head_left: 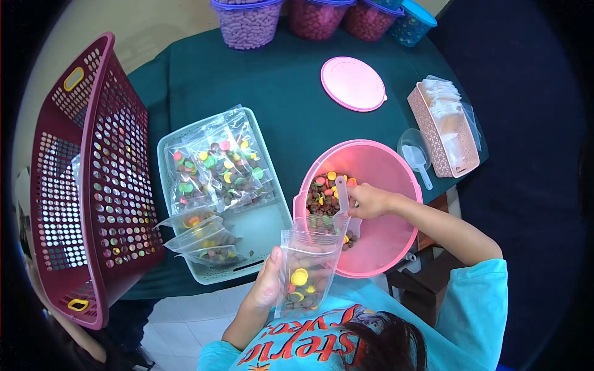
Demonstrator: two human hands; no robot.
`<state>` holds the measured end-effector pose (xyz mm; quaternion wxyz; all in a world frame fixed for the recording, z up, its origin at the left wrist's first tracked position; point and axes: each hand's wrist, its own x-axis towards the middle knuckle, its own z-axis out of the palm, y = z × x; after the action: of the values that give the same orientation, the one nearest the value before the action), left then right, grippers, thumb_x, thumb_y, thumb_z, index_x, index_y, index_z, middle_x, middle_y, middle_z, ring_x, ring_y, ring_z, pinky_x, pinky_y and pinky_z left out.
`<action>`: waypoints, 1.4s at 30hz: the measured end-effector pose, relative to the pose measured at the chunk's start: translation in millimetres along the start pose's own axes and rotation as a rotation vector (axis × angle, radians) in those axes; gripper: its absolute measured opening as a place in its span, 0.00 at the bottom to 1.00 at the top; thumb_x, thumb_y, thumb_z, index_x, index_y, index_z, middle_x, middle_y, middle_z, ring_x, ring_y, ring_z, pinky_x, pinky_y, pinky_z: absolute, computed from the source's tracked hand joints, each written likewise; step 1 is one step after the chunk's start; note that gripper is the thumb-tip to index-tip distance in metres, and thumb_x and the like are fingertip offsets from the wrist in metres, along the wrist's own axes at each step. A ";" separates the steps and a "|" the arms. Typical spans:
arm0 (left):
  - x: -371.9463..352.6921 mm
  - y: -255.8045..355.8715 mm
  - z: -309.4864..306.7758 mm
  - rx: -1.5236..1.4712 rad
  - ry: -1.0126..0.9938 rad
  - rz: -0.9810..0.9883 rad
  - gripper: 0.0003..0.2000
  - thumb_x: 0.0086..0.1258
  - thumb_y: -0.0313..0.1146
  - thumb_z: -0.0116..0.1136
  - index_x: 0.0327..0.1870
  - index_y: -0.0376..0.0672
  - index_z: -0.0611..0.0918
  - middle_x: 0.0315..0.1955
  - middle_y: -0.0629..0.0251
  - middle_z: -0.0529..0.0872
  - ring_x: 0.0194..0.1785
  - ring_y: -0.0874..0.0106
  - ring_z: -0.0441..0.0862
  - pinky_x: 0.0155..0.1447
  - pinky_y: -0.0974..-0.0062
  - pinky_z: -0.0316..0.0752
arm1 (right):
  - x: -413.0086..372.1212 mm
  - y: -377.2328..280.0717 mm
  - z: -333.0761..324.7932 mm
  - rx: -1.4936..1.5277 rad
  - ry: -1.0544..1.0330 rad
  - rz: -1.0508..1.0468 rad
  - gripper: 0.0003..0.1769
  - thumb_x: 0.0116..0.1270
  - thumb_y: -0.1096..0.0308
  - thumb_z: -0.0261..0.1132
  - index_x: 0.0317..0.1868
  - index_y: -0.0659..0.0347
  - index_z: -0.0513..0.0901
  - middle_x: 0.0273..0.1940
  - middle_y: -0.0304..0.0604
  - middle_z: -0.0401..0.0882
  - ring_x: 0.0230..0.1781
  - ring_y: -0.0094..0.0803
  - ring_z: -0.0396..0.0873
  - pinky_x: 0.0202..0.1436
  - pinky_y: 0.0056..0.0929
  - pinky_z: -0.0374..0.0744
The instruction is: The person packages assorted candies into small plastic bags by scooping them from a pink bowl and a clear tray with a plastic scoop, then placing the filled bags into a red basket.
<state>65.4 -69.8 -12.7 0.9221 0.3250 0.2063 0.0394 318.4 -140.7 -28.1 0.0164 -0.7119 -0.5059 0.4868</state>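
Observation:
My left hand [267, 281] is closed on a clear zip bag [306, 278], held upright, with yellow, brown and red round pieces at its bottom. Over the pink tub [387, 185], my right hand [366, 201] grips the handle of a clear scoop [342, 196]. The scoop's lower part is by the bag's mouth, partly hidden behind the clear plastic. Brown, yellow, red and green pieces [322, 201] lie in the tub's left side. Left of the tub, a pale green tray [253, 244] holds several filled bags [219, 164].
A tall maroon basket [124, 167] stands at the left. A pink lid [352, 83], a small bowl with another scoop [416, 157] and a pink box of empty bags [445, 127] are on the green-covered table. Filled tubs [249, 26] line its far edge. Another person's arm [77, 334] shows lower left.

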 end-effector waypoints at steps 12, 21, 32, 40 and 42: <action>-11.0 4.1 20.7 0.036 0.054 0.184 0.34 0.61 0.63 0.29 0.42 0.32 0.65 0.47 0.34 0.69 0.50 0.47 0.71 0.47 0.50 0.71 | -7.4 -15.5 -15.7 0.581 -0.347 -0.044 0.14 0.59 0.63 0.58 0.39 0.63 0.68 0.32 0.39 0.76 0.34 0.24 0.77 0.34 0.23 0.78; -12.5 1.1 48.1 0.084 0.146 0.419 0.33 0.61 0.63 0.29 0.40 0.33 0.66 0.45 0.34 0.70 0.50 0.48 0.71 0.43 0.51 0.74 | -35.7 -25.3 -37.5 0.477 -0.204 -0.179 0.17 0.59 0.62 0.60 0.43 0.64 0.69 0.34 0.40 0.77 0.37 0.26 0.77 0.38 0.26 0.77; 19.1 0.5 76.0 0.182 -0.051 0.437 0.35 0.63 0.59 0.33 0.56 0.31 0.60 0.48 0.47 0.72 0.48 0.61 0.75 0.51 0.65 0.71 | -100.2 -51.0 -151.8 0.469 0.197 -0.541 0.10 0.56 0.66 0.61 0.34 0.60 0.69 0.31 0.37 0.76 0.31 0.20 0.76 0.31 0.21 0.76; 63.3 13.7 93.2 0.197 -0.070 0.423 0.41 0.59 0.65 0.30 0.59 0.31 0.55 0.49 0.47 0.71 0.51 0.59 0.72 0.53 0.63 0.69 | -104.9 -101.2 -155.0 0.259 0.502 -0.943 0.08 0.54 0.73 0.59 0.30 0.67 0.69 0.29 0.42 0.77 0.30 0.23 0.77 0.31 0.24 0.76; 71.0 14.6 90.7 0.164 -0.044 0.481 0.42 0.58 0.66 0.31 0.59 0.31 0.55 0.49 0.47 0.71 0.51 0.60 0.72 0.54 0.63 0.69 | -111.1 -108.7 -139.1 0.108 0.620 -0.962 0.06 0.52 0.77 0.58 0.30 0.69 0.70 0.26 0.50 0.77 0.29 0.33 0.80 0.30 0.29 0.77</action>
<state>167.9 -96.5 34.9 0.8612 0.4391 0.1053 0.2335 339.0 -104.3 176.3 0.4203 -0.5091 -0.7188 0.2181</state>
